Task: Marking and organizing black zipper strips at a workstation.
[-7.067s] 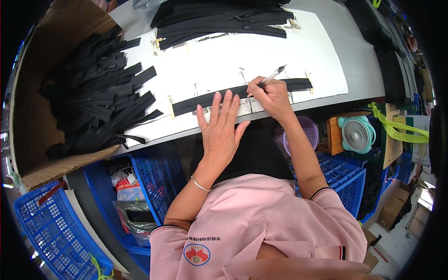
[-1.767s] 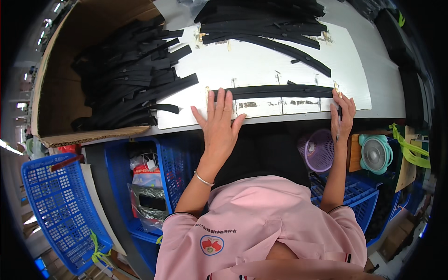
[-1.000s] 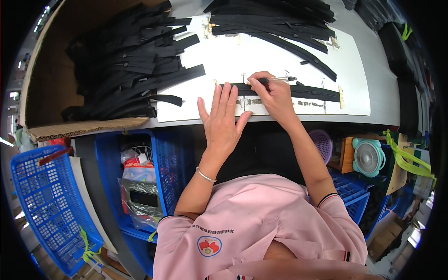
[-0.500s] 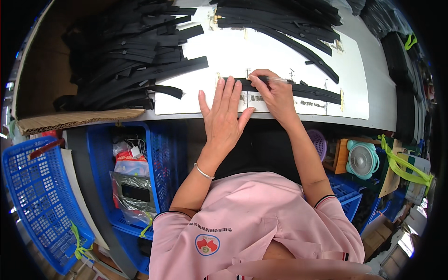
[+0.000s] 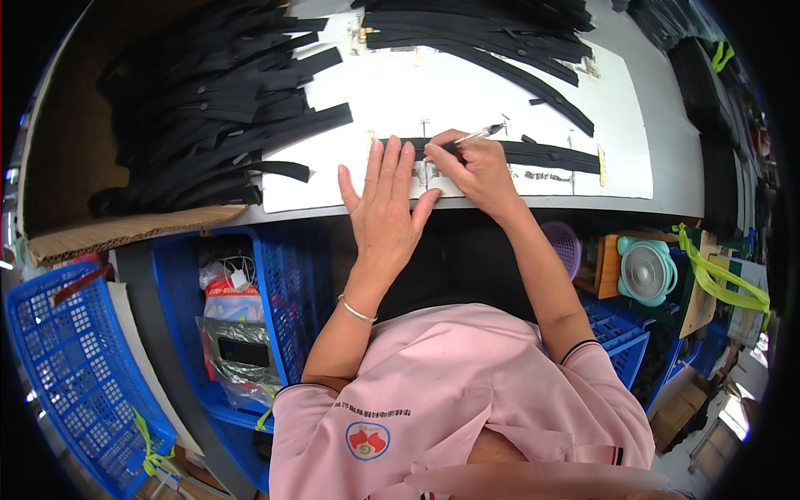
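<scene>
A long black fabric strip [image 5: 546, 156] lies across the near part of a white board [image 5: 333, 167] that bears dark marks and bits of tape. My left hand [image 5: 385, 200] rests flat on the strip's left part, fingers apart, hiding that end. Between the fingers of my right hand [image 5: 479, 171] is a clear-barrelled pen [image 5: 481, 136], its upper end tilted up to the right. The pen's tip is at the strip, close beside my left fingers, and my hand hides it.
A large heap of black strips [image 5: 225, 100] fills the left, by a cardboard flap [image 5: 142, 232]. More strips [image 5: 492, 46] lie at the board's far side. Below the table edge are a blue crate [image 5: 287, 300], a blue basket [image 5: 83, 367] and a turquoise fan [image 5: 647, 271].
My right hand has shifted left along the strip, nearer my left hand, and the pen now tilts up more steeply. The whole scene sits slightly further left in view.
</scene>
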A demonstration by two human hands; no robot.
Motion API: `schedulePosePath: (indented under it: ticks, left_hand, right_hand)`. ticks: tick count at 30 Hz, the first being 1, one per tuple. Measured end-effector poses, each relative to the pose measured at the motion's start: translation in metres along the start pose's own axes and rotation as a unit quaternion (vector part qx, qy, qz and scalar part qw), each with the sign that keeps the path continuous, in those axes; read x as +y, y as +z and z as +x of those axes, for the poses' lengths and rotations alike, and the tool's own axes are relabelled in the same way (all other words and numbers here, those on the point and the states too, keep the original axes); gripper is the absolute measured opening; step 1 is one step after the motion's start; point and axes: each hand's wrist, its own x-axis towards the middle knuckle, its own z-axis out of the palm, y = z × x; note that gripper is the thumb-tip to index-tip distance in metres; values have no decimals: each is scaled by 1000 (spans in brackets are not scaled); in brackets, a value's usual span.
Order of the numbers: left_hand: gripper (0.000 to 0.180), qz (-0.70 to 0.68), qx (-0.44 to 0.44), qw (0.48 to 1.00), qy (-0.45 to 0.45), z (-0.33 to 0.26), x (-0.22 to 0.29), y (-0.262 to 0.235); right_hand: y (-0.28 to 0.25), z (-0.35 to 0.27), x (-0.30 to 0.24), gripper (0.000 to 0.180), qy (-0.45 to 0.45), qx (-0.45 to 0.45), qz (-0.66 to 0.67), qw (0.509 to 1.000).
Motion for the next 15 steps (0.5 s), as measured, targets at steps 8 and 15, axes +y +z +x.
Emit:
schedulePosePath:
  ticks: [8, 15]
  left_hand:
    - [72, 5, -21, 1000, -13, -1, 0, -3]
    - [71, 12, -21, 1000, -5, -1, 1, -4]
  right_hand:
    - [-32, -13, 0, 15, -35, 131, 81, 988]
    - [-76, -28, 25, 17, 75, 184, -39, 979]
